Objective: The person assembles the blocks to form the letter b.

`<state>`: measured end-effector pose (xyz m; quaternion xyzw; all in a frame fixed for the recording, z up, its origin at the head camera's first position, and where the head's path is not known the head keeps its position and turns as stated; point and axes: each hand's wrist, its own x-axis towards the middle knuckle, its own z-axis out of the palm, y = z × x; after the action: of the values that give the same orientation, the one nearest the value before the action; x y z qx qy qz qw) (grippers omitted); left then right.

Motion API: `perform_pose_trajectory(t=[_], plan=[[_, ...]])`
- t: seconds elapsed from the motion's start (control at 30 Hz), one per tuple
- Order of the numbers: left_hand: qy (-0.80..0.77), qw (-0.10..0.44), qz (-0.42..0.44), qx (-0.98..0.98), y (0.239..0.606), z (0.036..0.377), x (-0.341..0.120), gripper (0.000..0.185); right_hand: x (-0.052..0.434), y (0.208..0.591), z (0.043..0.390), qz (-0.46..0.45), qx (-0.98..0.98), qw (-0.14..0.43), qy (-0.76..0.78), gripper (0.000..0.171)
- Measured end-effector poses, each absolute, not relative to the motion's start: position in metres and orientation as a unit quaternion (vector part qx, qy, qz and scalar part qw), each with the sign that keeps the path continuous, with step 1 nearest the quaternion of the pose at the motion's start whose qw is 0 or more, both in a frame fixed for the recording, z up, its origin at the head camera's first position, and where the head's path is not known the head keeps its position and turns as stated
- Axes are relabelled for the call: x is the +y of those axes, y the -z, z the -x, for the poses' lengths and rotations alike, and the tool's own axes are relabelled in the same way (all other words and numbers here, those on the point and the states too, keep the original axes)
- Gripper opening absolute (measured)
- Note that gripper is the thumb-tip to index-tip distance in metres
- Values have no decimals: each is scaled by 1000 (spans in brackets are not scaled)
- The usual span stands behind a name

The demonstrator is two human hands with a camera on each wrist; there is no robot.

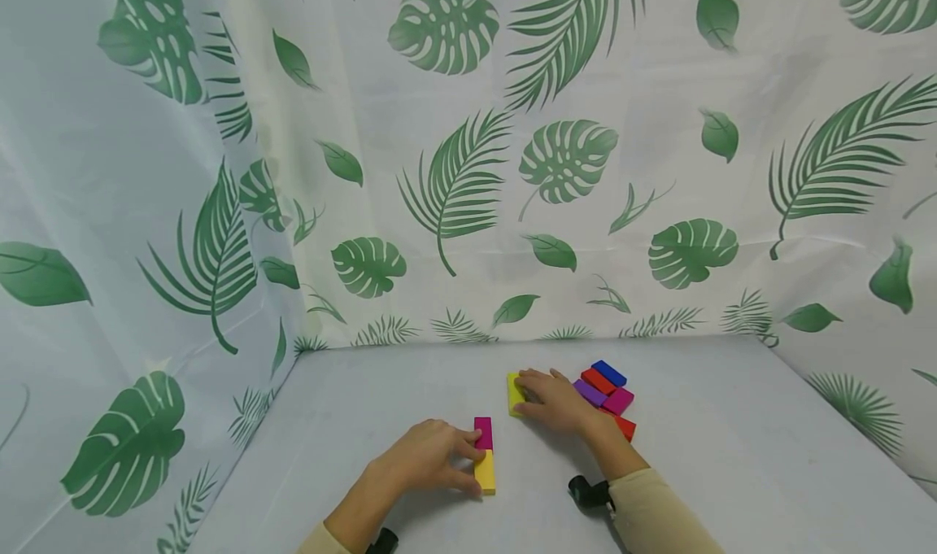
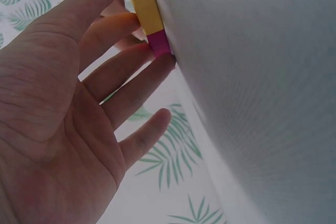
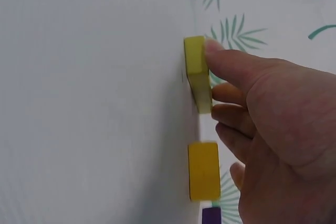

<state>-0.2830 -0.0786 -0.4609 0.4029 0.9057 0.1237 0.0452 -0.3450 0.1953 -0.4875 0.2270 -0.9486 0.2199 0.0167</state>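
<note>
In the head view my left hand point(image 1: 432, 460) touches the left side of two blocks laid end to end, a magenta block point(image 1: 483, 433) and a yellow-orange block point(image 1: 485, 474) nearer me. The left wrist view shows its extended fingertips along the yellow-orange block point(image 2: 146, 3) and the magenta block point(image 2: 159, 42), little finger free. Farther off, my right hand point(image 1: 558, 401) reaches over a light yellow block point(image 1: 515, 396). In the right wrist view its thumb rests at the upper edge of this yellow block point(image 3: 195, 56), other fingers loosely bent beside it; some contact is hidden.
Right of my right hand lies a cluster: a blue block point(image 1: 609, 372), a red block point(image 1: 599, 381), a purple block point(image 1: 589, 392), a magenta block point(image 1: 619, 400) and another red block point(image 1: 625, 427). An orange block point(image 3: 203, 171) shows in the right wrist view. Leaf-patterned curtain point(image 1: 468, 212) borders the white table point(image 1: 351, 399).
</note>
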Motion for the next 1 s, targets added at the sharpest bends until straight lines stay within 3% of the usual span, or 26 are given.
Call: perform_pose_trajectory(t=[0.4, 0.7, 1.0], plan=[[-116, 28, -420, 899, 460, 283, -80, 54, 167, 491, 356, -200, -960, 48, -190, 50], [-118, 28, -422, 898, 461, 282, -80, 53, 155, 494, 363, -174, -961, 48, -208, 47], [-107, 14, -428, 897, 460, 282, -80, 53, 151, 494, 357, -207, -939, 31, -273, 50]])
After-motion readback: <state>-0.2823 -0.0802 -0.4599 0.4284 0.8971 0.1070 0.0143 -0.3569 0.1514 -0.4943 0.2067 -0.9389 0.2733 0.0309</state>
